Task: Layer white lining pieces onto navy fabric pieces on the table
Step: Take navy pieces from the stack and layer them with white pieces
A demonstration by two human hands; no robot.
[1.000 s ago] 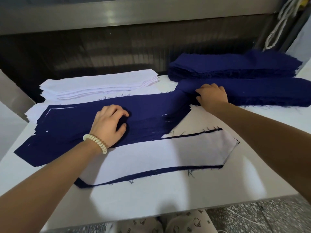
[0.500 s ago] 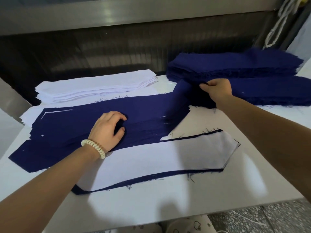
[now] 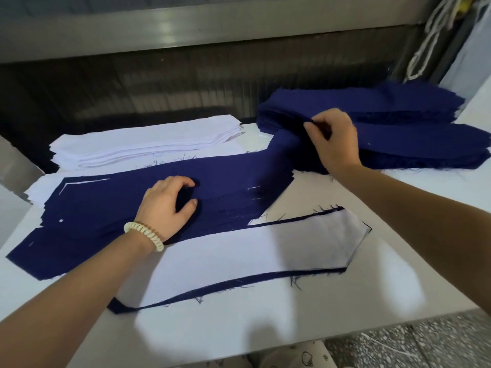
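Currently navy piece (image 3: 239,179) end sits inside right grip (image 3: 336,140).

A white lining piece (image 3: 252,256) lies flat on one navy piece (image 3: 233,283) (dark frayed rim shows); behind lie spread navy pieces (image 3: 101,213), a lining stack (image 3: 148,144), a navy stack (image 3: 425,144).

Bright overhead light, soft arm shadows on the white table (image 3: 332,309), glare streak on the metal rail (image 3: 164,30), wide-angle edge bending, slight softness.
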